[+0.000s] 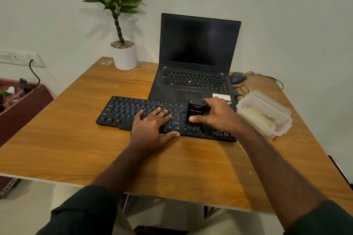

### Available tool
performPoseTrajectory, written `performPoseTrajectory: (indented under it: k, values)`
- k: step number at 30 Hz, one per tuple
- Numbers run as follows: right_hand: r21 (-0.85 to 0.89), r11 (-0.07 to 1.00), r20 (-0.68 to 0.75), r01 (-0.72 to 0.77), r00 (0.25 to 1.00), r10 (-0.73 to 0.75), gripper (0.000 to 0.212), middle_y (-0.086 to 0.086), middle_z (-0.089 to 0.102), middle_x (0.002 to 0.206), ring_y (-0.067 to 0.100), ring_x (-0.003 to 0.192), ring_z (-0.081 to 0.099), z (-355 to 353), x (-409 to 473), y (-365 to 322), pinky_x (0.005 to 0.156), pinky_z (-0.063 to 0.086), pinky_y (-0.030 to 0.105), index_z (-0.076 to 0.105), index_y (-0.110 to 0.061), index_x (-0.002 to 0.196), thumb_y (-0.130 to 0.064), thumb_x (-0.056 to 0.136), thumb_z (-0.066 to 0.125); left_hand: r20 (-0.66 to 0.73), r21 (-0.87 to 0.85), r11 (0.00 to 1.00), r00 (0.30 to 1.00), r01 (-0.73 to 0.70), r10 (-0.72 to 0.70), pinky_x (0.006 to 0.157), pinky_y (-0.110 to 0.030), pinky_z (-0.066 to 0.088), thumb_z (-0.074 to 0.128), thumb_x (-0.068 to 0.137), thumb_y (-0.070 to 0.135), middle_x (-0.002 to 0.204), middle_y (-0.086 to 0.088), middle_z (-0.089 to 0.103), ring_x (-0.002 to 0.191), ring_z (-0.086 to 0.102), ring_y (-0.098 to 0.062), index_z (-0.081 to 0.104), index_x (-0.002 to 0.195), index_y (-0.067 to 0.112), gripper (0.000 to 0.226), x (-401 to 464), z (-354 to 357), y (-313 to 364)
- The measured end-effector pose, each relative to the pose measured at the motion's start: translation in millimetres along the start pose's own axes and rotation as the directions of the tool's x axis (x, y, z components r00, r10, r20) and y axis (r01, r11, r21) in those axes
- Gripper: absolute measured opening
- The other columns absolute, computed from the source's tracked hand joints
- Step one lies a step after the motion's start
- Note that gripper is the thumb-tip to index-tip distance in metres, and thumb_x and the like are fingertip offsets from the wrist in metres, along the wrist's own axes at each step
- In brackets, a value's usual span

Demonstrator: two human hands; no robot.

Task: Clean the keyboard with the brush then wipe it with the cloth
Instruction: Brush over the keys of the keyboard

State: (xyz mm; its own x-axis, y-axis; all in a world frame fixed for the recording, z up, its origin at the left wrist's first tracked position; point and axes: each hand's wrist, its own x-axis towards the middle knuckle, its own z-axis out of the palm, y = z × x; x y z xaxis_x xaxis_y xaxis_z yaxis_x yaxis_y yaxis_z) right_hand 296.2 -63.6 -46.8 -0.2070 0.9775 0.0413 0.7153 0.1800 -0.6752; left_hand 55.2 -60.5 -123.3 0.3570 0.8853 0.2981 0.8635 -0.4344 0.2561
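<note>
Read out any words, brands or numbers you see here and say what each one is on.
"Ctrl", "Alt", "Shift": keyboard key legends.
Brush logo: too blurred to read.
Laptop corner badge, key legends and white sticker: too small or hidden by the right hand.

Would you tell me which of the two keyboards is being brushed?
The separate black keyboard nearest the person, under both hands; the laptop keyboard behind it is untouched.

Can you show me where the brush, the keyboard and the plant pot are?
brush (195, 113): head view, on its black handle.
keyboard (122, 109): head view, on the left keys.
plant pot (125, 58): head view, on its white side.
</note>
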Motion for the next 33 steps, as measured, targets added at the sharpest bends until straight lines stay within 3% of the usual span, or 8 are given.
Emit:
performPoseTrajectory:
  k: [3,6,12,16,20,25,30,33]
  values:
    - [0.042,0.998,0.044,0.038,0.998,-0.039,0.050,0.001,0.076,0.094,0.020,0.090,0.072,-3.0,-7.5,7.7,0.081,0.058,0.053,0.072,-0.026,0.102,-0.062,0.068,0.079,0.018,0.011,1.000,1.000,0.006,-0.006,0.121,-0.050,0.010,0.026,0.075,0.087,0.153,0.009,0.043,0.146,0.029,-0.008,0.052,0.142,0.032,0.090,0.4,-1.4,0.7]
    - [0.060,0.997,0.125,0.056,0.990,-0.063,0.032,-0.005,0.076,0.098,0.010,0.093,0.072,-17.3,-16.7,13.1,0.084,0.060,0.042,0.071,-0.030,0.104,-0.039,0.076,0.086,0.034,0.011,1.000,0.999,0.009,-0.009,0.121,-0.049,0.008,0.022,0.073,0.089,0.155,0.010,0.041,0.147,0.027,-0.007,0.050,0.143,0.033,0.093,0.1,-2.9,1.7]
    - [0.141,0.989,-0.134,0.045,0.991,-0.026,0.029,-0.002,0.076,0.096,0.013,0.091,0.071,-30.3,-14.9,22.2,0.084,0.058,0.041,0.071,-0.018,0.104,-0.027,0.079,0.084,0.015,-0.004,1.000,1.000,0.005,-0.005,0.121,-0.050,0.010,0.026,0.074,0.088,0.152,0.009,0.045,0.146,0.030,-0.008,0.053,0.141,0.032,0.091,-0.5,-1.3,1.1]
    - [0.118,0.989,-0.067,0.087,0.995,-0.080,0.022,-0.003,0.075,0.089,0.021,0.084,0.070,-3.3,-21.8,24.3,0.077,0.058,0.051,0.070,-0.039,0.095,-0.041,0.078,0.084,-0.001,0.000,1.000,1.000,0.000,0.000,0.121,-0.052,0.012,0.028,0.075,0.088,0.151,0.009,0.047,0.145,0.032,-0.009,0.055,0.139,0.032,0.089,-0.4,-0.1,1.0]
    - [0.174,0.983,0.015,0.054,0.998,-0.057,0.027,-0.001,0.076,0.095,0.013,0.088,0.073,-22.0,-20.5,23.3,0.076,0.060,0.038,0.070,-0.028,0.101,-0.027,0.078,0.085,0.016,0.005,1.000,1.000,0.003,-0.003,0.121,-0.051,0.011,0.027,0.075,0.088,0.152,0.010,0.045,0.146,0.030,-0.008,0.053,0.141,0.033,0.089,-0.1,-2.4,1.1]
    - [0.244,0.968,-0.142,0.054,0.990,-0.019,0.038,-0.006,0.073,0.104,0.001,0.092,0.068,-40.4,-19.9,33.4,0.075,0.051,0.016,0.063,-0.028,0.109,-0.020,0.078,0.084,0.000,-0.001,1.000,1.000,0.007,-0.007,0.122,-0.051,0.009,0.027,0.075,0.088,0.152,0.009,0.045,0.146,0.030,-0.008,0.053,0.141,0.033,0.090,-1.3,0.4,0.6]
    - [0.179,0.979,-0.201,0.096,0.978,-0.059,0.048,-0.008,0.067,0.104,0.003,0.093,0.068,-30.2,-20.9,39.7,0.071,0.056,0.019,0.058,-0.019,0.118,-0.018,0.079,0.085,-0.017,0.008,1.000,1.000,0.006,-0.006,0.121,-0.053,0.013,0.028,0.074,0.088,0.151,0.010,0.046,0.145,0.032,-0.008,0.054,0.139,0.033,0.089,1.9,3.1,-0.8]
    - [0.241,0.959,-0.233,0.148,0.968,-0.091,0.059,-0.014,0.060,0.119,0.006,0.104,0.066,-15.5,-20.5,34.8,0.074,0.060,0.023,0.054,-0.028,0.130,-0.011,0.081,0.083,-0.019,0.004,1.000,1.000,-0.001,0.001,0.120,-0.054,0.014,0.028,0.075,0.088,0.151,0.009,0.046,0.145,0.032,-0.009,0.054,0.139,0.033,0.088,1.2,3.5,-0.7]
